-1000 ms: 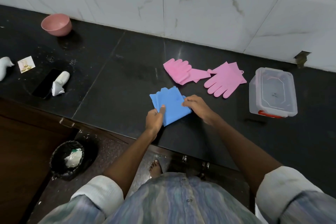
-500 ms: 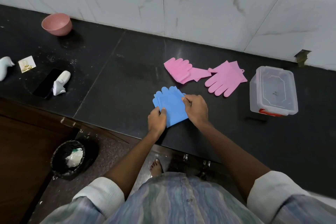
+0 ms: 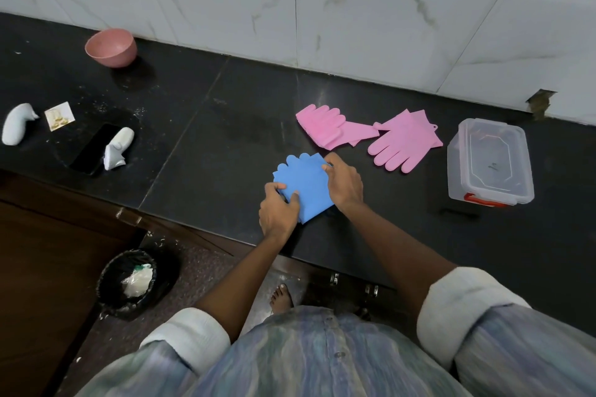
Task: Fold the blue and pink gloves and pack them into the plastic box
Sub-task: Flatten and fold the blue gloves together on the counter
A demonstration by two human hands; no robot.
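Note:
The blue gloves [image 3: 304, 182] lie stacked on the black counter near its front edge, fingertips pointing away from me. My left hand [image 3: 278, 211] grips their near left edge, thumb on top. My right hand [image 3: 343, 182] holds their right edge. Two pink gloves lie beyond: one [image 3: 325, 129] folded over on itself, the other [image 3: 403, 142] flat with fingers spread toward me. The clear plastic box [image 3: 490, 159] stands at the right with its lid on and a red latch facing me.
A pink bowl [image 3: 111, 47] sits at the back left by the marble wall. A dark phone [image 3: 93, 148], two white objects [image 3: 117, 147] and a small card [image 3: 59, 115] lie at the left. A bin [image 3: 129, 280] stands on the floor below the counter.
Both hands have turned and squared the blue gloves, bringing the fingertips together. My right hand slid from the near right corner up along the right edge.

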